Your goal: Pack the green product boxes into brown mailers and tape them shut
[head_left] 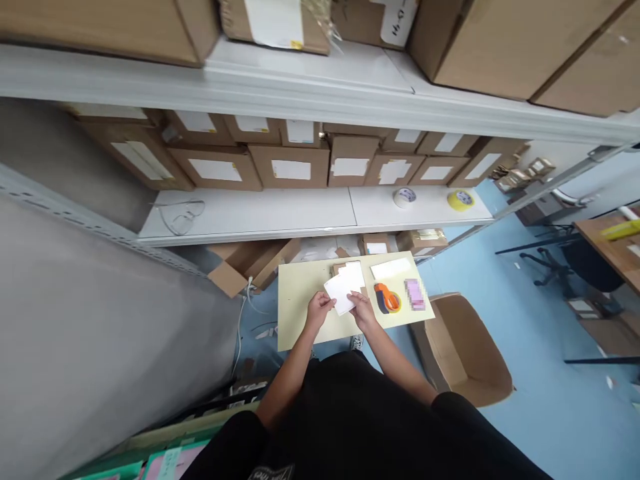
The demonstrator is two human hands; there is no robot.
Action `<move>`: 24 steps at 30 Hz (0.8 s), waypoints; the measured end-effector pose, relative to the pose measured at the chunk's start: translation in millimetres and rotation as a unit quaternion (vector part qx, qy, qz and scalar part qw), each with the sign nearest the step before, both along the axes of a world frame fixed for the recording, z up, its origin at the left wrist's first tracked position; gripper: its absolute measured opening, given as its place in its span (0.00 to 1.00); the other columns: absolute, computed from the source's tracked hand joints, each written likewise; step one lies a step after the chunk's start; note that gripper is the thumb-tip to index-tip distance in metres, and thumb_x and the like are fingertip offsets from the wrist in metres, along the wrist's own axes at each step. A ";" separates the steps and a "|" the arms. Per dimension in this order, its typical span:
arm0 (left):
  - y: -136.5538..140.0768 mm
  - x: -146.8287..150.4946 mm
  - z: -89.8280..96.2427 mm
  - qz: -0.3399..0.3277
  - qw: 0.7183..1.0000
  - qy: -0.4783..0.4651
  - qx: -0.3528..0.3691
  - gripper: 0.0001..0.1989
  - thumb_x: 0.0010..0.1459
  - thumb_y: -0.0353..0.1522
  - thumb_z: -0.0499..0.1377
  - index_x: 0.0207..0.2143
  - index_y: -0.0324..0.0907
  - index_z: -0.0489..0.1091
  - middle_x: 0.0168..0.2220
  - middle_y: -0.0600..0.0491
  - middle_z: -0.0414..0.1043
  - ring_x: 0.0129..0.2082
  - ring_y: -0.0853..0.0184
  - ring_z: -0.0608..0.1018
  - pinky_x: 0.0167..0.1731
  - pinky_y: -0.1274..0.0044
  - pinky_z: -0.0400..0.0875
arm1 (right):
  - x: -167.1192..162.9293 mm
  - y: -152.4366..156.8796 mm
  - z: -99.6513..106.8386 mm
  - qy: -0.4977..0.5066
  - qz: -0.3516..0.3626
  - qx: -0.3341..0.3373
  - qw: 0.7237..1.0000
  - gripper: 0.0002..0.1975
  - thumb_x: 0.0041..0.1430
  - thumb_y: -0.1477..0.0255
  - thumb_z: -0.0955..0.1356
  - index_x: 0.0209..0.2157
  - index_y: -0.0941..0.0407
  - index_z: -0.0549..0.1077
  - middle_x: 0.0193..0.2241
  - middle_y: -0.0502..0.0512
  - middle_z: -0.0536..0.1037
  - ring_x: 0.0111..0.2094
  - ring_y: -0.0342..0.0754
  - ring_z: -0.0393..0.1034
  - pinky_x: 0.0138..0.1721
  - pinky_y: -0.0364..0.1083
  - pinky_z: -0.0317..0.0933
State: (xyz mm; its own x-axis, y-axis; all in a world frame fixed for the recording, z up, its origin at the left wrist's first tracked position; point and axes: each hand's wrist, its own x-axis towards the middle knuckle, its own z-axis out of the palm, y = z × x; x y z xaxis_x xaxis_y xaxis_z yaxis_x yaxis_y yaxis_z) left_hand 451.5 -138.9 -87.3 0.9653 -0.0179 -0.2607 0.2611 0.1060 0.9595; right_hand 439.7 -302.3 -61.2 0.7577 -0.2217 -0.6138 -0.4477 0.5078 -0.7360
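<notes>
A white sheet of paper (341, 291) is held up over the small pale yellow table (300, 320). My left hand (319, 311) pinches its lower left edge between thumb and fingers. On the opposite side, my right hand (361, 308) grips the right edge, thumb on top. Behind the sheet lies a small cardboard box (339, 268), partly hidden, with more white paper (354, 271) over it. An orange and dark blue tape dispenser (384, 298) with a yellow roll rests right of my right hand. Beyond it are a blurred pink item (415, 295) and a white paper stack (390, 269).
Shelving with a white board (260, 217) stands in front, bearing several labelled cartons (300, 167), a white tape roll (404, 197) and a yellow tape roll (461, 200). An open cardboard box (465, 353) sits on the floor at right. Another open carton (255, 263) is under the shelf.
</notes>
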 end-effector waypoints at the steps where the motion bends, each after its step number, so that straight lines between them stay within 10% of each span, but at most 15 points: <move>1: -11.5 3.8 -5.9 -0.017 1.000 0.009 -0.018 0.21 0.47 0.45 0.71 0.32 0.45 0.64 0.25 0.57 0.73 0.27 0.66 0.78 0.33 0.74 0.75 | -3.1 -9.6 -5.3 0.008 -0.001 -0.010 1.000 0.20 0.37 0.63 0.80 0.34 0.54 0.79 0.32 0.53 0.82 0.36 0.51 0.76 0.37 0.47 0.67; 12: -102.6 45.4 -30.6 -0.058 0.946 0.073 0.310 0.10 0.53 0.29 0.67 0.32 0.45 0.67 0.30 0.57 0.77 0.34 0.67 0.80 0.40 0.76 0.72 | 22.8 -106.3 -69.4 0.000 0.087 -0.304 0.949 0.34 0.43 0.62 0.77 0.53 0.58 0.74 0.21 0.43 0.72 0.30 0.51 0.72 0.40 0.48 0.67; 24: -134.0 58.4 -46.6 -0.032 0.905 0.145 0.399 0.09 0.56 0.28 0.66 0.36 0.45 0.69 0.35 0.55 0.78 0.39 0.66 0.80 0.41 0.77 0.69 | 43.4 -126.4 -90.4 0.005 0.212 -0.368 0.906 0.20 0.51 0.72 0.72 0.48 0.53 0.72 0.24 0.46 0.75 0.31 0.52 0.73 0.36 0.45 0.62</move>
